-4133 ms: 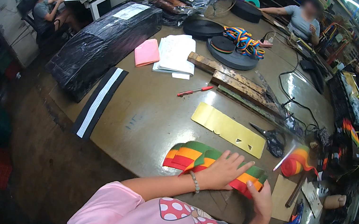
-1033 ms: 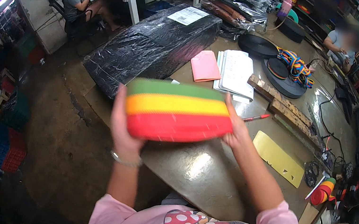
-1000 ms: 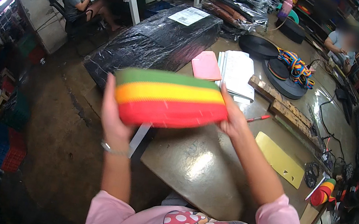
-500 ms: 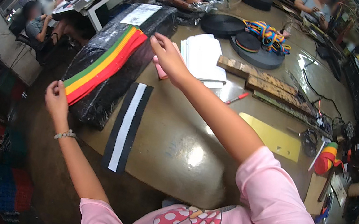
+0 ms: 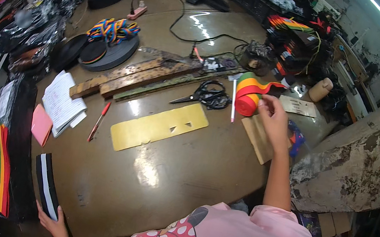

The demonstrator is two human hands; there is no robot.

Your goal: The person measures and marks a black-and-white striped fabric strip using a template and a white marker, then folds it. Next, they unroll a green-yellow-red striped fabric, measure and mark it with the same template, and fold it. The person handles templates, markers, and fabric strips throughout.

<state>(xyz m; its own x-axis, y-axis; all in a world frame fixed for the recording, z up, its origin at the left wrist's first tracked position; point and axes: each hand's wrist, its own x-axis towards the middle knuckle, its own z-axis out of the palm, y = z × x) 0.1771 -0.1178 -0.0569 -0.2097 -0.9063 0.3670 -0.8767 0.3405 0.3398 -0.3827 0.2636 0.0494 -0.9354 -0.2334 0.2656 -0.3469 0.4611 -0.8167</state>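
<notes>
The striped band (image 5: 2, 167) that both hands stretched out half a second ago now lies on the black bundle (image 5: 18, 139) at the table's left edge, and the hands have parted. The right hand (image 5: 271, 120) reaches across to the striped roll (image 5: 249, 94) near the right edge, fingers pinching its loose end. The left hand (image 5: 53, 222) is low at the near-left corner, fingers closed on the end of the black-and-white strip (image 5: 47, 184) (which overhangs the rim). Between the hands the table (image 5: 178, 182) is mostly bare; the yellow template (image 5: 159, 126), scissors (image 5: 203, 98) and red pen (image 5: 98, 119) lie farther in. No containers can be made out.
</notes>
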